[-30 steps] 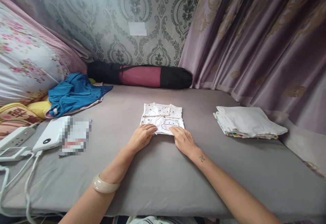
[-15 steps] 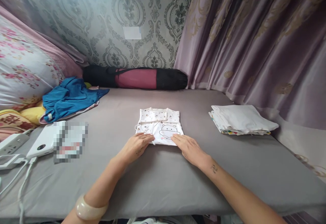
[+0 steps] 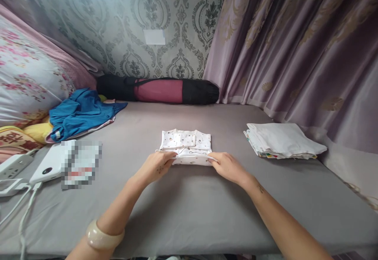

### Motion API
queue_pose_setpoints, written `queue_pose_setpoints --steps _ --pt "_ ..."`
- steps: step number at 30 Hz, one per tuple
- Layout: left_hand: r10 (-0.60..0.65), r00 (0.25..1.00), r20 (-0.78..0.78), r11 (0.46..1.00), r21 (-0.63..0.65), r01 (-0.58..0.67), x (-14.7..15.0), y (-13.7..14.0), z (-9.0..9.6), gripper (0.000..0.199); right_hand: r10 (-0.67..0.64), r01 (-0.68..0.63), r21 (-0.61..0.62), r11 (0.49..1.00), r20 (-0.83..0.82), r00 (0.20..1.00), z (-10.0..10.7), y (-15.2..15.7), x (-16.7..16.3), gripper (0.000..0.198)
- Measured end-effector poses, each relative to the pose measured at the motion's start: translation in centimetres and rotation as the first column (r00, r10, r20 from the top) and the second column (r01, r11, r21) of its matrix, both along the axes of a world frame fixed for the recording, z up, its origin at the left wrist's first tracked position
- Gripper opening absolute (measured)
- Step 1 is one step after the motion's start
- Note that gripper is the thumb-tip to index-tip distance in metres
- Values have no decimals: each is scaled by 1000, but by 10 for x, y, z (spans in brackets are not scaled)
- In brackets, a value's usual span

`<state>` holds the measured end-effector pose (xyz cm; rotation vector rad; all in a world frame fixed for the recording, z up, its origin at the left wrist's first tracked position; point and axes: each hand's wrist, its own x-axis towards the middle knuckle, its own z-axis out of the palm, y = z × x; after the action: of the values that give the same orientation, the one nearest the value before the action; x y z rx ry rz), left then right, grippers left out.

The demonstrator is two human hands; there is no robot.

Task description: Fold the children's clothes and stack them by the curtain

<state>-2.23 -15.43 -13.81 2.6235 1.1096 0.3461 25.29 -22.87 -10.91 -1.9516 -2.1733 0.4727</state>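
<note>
A small white baby top (image 3: 186, 138) with tiny dark prints lies partly folded on the grey sheet in the middle. Its near edge is lifted and turned upward, so the underside shows and most of the hippo drawing is hidden. My left hand (image 3: 158, 167) pinches the left end of that edge. At the right end, my right hand (image 3: 228, 168) pinches the same edge between thumb and fingers. A cream bangle (image 3: 104, 236) circles my left forearm.
White folded cloths (image 3: 285, 140) are stacked at the right. On the left lie a blue garment (image 3: 85, 112), a white power bank (image 3: 54, 161) with cables, a power strip (image 3: 16, 166) and a blurred packet (image 3: 82, 164). A black and maroon roll bag (image 3: 159, 90) lies along the wall.
Both hands have gone from resting flat on the top to gripping its near edge. That edge has come up and folded away from me, covering much of the hippo drawing.
</note>
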Motion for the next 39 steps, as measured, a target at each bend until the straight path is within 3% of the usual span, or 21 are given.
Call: queue_pose_setpoints --steps 5,12,17,28,35,39 --pt "51 994 -100 999 -12 -52 22 34 12 29 -225 227 94 969 -33 974 -14 28 4 22" --pt "120 984 -132 991 -49 -128 46 77 15 29 -417 409 166 897 13 909 -35 64 -7 26" --pt "154 971 -181 987 -11 -159 58 97 8 29 -478 466 210 860 11 878 -47 86 -12 26" --pt "205 965 -162 978 79 -195 71 120 -14 33 -523 495 236 836 70 849 -63 116 -13 28" --pt "323 943 -80 946 39 -320 56 135 -24 26 -558 512 277 813 116 822 -69 116 -14 28" --pt "437 898 52 897 -98 -431 36 145 -30 24 -599 563 257 786 86 796 -68 115 -14 29"
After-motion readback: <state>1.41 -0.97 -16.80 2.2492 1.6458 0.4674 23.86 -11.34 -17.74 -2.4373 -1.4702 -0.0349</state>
